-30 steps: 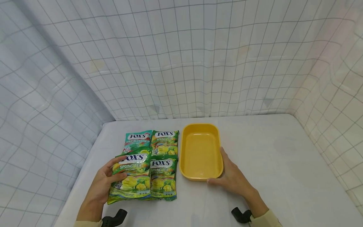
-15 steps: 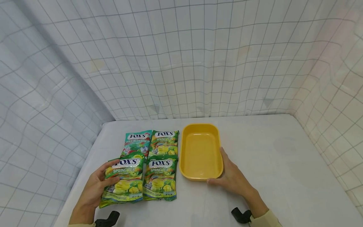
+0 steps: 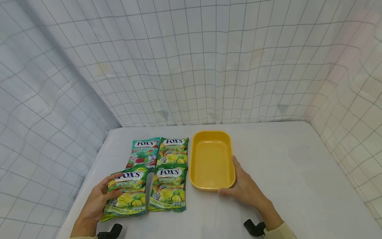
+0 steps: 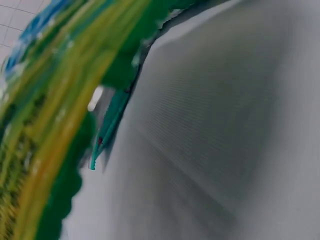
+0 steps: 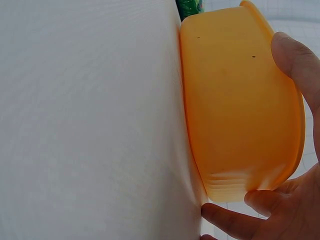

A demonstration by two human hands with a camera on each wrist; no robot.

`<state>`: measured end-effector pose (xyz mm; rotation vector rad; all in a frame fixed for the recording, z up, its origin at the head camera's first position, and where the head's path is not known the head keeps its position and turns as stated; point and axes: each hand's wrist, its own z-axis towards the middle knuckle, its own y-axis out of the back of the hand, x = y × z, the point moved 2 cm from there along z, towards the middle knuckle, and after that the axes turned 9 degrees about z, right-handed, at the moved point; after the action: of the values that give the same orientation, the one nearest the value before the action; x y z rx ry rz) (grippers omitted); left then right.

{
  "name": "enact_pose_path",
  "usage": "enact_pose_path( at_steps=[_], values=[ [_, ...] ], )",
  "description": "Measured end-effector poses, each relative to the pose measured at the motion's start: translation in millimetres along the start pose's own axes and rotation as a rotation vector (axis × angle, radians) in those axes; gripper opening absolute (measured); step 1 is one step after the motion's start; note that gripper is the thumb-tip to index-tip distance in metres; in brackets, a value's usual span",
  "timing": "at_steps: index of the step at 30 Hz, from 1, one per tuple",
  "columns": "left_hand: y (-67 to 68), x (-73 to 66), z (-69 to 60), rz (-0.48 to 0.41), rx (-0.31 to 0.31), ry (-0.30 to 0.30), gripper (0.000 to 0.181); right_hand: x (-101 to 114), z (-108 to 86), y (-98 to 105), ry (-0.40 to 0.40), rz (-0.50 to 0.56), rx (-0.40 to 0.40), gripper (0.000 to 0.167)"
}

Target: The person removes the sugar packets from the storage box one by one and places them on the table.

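Observation:
My left hand (image 3: 96,200) pinches a green Fox's Spring Tea candy bag (image 3: 128,196) by its left side, thumb on the printed front. In the left wrist view the green bag (image 4: 55,120) fills the left side, and the hand itself is out of sight. A teal Fox's candy bag (image 3: 145,151) lies just behind it. Two more Spring Tea bags, a front one (image 3: 168,189) and a back one (image 3: 173,151), lie to the right. At the yellow plastic tray (image 3: 232,149), my right hand (image 3: 247,186) holds the near right corner, its thumb on the rim (image 5: 297,120).
The white-covered table (image 3: 283,172) extends right of the tray and along the front. White gridded cloth walls (image 3: 206,66) enclose the back and both sides. A black strap piece (image 3: 253,228) sits at the right wrist, with another (image 3: 111,230) at the left wrist.
My left hand has moved left and slightly nearer with its candy bag, opening a gap beside the front Spring Tea bag and uncovering more of the teal one. The right hand and tray stay put.

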<state>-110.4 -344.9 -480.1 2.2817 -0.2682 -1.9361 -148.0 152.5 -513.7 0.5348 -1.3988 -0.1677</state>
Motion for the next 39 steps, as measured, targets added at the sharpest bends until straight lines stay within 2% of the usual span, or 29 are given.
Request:
enact_pose_path(
  at_steps=[7,14,19,25,30,39],
  values=[
    [-2.6,8.1,5.8,0.000,0.004,0.033,0.057,1.0,-0.6,1.0,0.017,0.008,-0.005,0.140],
    [-5.9,13.9,10.1,0.110,-0.006,0.043,0.060,1.7,-1.4,0.7,0.001,0.007,-0.001,0.140],
    [-5.1,16.9,14.2,0.133,0.008,0.073,0.063,0.7,-0.9,-0.4,-0.019,0.005,-0.001,0.140],
    [-3.6,18.4,18.3,0.154,0.043,0.097,0.063,2.0,-0.3,0.0,-0.002,0.002,0.004,0.139],
    [-5.3,21.1,20.7,0.184,0.041,0.118,0.064,3.1,-0.1,0.1,0.000,0.001,0.005,0.140],
    [-5.8,22.2,21.3,0.254,0.066,0.089,0.065,2.3,-0.5,-0.1,-0.004,-0.002,0.000,0.140]
  ],
)
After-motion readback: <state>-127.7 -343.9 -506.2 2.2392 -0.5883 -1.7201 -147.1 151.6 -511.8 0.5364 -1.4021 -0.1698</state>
